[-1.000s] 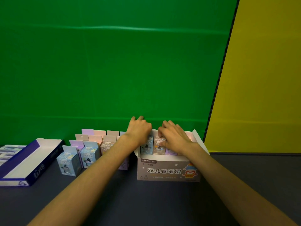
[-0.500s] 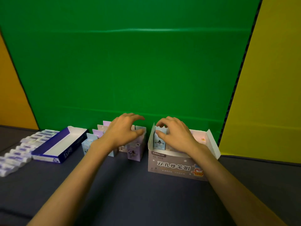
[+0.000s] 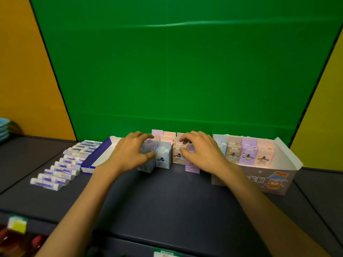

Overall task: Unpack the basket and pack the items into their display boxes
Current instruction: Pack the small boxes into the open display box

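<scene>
Both hands moved left of display box [image 3: 259, 180]: left hand [image 3: 130, 154], right hand [image 3: 202, 153] half-curled round light, stiff cartons [image 3: 163, 156]; grip sides.

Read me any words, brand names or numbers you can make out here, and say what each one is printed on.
"管创": partial characters on the front of the grey display box; the rest is hidden behind the right forearm.
Small pastel cartons: print too small to read.
Blue and white packets: blurred.
Blue and white tray: blurred.
Green label at the bottom edge: unreadable.
</scene>
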A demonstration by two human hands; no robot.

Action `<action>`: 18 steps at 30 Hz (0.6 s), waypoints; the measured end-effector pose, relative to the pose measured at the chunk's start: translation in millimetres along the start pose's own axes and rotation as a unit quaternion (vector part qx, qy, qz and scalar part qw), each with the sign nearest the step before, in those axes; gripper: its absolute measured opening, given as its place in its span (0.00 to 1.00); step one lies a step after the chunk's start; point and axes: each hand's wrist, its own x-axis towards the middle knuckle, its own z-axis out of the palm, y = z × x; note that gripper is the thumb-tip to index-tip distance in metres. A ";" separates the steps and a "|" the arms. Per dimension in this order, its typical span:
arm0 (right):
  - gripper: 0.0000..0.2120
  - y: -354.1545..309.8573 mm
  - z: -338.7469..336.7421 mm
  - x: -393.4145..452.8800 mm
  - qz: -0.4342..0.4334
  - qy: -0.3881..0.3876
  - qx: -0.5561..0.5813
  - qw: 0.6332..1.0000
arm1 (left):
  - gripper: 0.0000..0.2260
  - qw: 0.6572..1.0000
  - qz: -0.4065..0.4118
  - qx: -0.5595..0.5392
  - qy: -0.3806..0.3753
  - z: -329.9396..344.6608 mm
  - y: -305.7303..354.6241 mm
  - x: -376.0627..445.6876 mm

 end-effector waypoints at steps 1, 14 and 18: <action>0.13 -6.9 6.9 0.8 0.007 -0.001 -0.002 1.000 | 0.33 1.000 0.003 0.001 -0.006 2.1 -10.9 -0.7; 0.34 -31.4 62.7 12.9 0.121 -0.027 -0.132 0.984 | 0.28 0.994 0.092 -0.052 0.016 27.0 -66.4 2.8; 0.37 -32.5 69.0 19.3 0.104 -0.033 -0.120 0.987 | 0.23 0.989 0.075 -0.123 -0.017 23.9 -63.7 1.6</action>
